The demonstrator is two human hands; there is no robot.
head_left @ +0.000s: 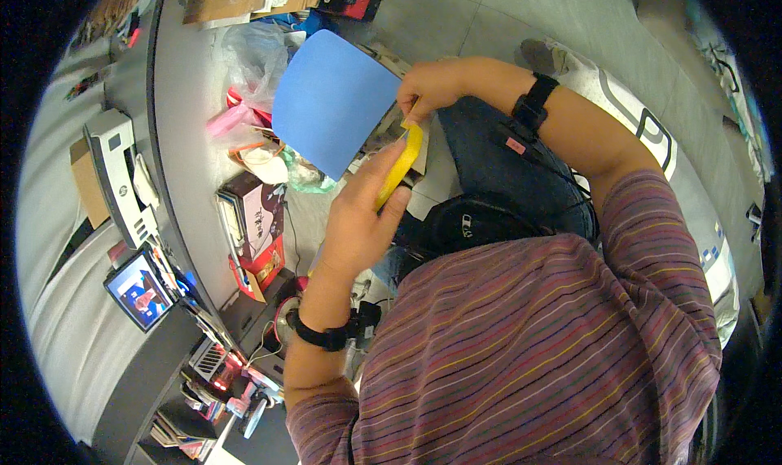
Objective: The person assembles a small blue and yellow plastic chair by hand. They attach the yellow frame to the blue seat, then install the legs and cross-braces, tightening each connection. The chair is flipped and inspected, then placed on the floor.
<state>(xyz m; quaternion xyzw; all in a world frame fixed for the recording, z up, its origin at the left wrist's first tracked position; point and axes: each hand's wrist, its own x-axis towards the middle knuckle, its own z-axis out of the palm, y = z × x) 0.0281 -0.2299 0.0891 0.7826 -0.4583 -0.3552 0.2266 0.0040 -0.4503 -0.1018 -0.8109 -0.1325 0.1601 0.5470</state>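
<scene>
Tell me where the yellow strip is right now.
In the head view, the yellow strip is just above centre, held in the left hand, below the right hand and right of the blue panel.

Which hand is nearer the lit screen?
Left. The left hand, holding the yellow object, is to the right of the screen in the picture; the right hand is farther right and higher, beside the blue panel.

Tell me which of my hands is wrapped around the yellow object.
Your left hand, with the yellow object between its thumb and fingers; the right hand only has its fingertips at one end.
</scene>
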